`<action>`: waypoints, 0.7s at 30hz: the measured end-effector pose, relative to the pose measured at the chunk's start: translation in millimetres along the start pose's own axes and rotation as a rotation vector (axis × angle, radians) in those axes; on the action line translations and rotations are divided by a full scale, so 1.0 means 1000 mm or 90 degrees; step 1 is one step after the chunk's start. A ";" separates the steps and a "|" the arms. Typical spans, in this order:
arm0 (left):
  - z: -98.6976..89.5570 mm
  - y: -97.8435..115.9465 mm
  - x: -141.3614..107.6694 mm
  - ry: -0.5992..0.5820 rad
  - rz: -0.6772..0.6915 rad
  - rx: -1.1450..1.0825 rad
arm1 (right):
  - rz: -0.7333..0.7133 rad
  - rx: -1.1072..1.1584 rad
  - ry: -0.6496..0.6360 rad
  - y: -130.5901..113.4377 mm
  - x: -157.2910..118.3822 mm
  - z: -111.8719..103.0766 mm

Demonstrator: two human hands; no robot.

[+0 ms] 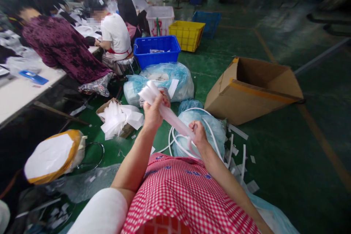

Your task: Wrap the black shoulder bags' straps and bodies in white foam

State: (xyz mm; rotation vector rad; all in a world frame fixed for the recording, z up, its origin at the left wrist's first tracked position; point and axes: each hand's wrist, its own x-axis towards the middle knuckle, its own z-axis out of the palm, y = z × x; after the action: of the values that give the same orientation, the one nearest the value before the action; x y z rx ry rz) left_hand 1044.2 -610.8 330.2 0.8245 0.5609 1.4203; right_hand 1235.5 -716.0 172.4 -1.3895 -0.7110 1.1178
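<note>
White, soft-looking strip (pixel 175 119) stretches between our two hands, on our side of the blue bin (pixel 157 56). We keep our left grip (pixel 154 111) closed around its bunched upper part, with the folded end poking out past the fingers. Our right grip (pixel 199 132) is curled into a fist at its lower end. Between us and the blue bin, just beside it, sits a bulky plastic-wrapped bundle (pixel 182 80). Nearer us and left of the bin, we see a small carton (pixel 128 131) heaped with white sheets (pixel 116 117); nearer and to its right, white tubing (pixel 212 126) loops over a bluish bag (pixel 189 119). Farther right of the bin stands an open cardboard box (pixel 246 98). Left of the bin, a person in a white shirt (pixel 116 36) sits at the table (pixel 16 98).
</note>
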 end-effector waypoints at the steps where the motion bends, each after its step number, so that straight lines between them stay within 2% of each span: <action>1: -0.006 0.009 0.002 0.024 0.035 0.017 | 0.002 0.029 0.008 -0.004 0.002 -0.006; 2: -0.011 0.015 0.004 0.034 0.048 0.046 | -0.006 0.043 0.017 -0.011 0.004 -0.012; 3: -0.016 0.017 0.005 0.018 0.022 0.088 | -0.019 0.052 0.028 -0.019 0.006 -0.016; 4: -0.020 0.014 0.005 -0.027 -0.044 0.141 | -0.031 0.059 0.025 -0.030 0.009 -0.017; 6: -0.020 -0.007 -0.002 -0.152 -0.230 0.227 | -0.063 0.075 0.000 -0.055 0.014 -0.011; 8: -0.012 -0.040 -0.016 -0.214 -0.321 0.231 | -0.128 0.042 -0.052 -0.082 0.017 0.003; 9: -0.007 -0.056 -0.024 -0.216 -0.342 0.214 | -0.164 0.002 -0.076 -0.095 0.018 0.010; 11: 0.003 -0.081 -0.036 -0.191 -0.336 0.173 | -0.213 -0.098 -0.103 -0.113 0.018 0.024; 13: 0.009 -0.094 -0.041 -0.166 -0.299 0.150 | -0.223 -0.163 -0.099 -0.121 0.017 0.033; 17: 0.014 -0.101 -0.038 -0.158 -0.237 0.155 | -0.234 -0.189 -0.063 -0.121 0.020 0.042; 21: 0.018 -0.105 -0.035 -0.131 -0.280 0.154 | -0.239 -0.210 -0.081 -0.118 0.025 0.039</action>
State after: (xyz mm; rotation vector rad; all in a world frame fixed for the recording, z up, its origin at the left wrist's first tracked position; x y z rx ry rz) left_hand 1120.2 -643.6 255.3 0.9571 0.7127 0.8663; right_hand 1231.4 -659.3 285.8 -1.3872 -1.2356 0.8190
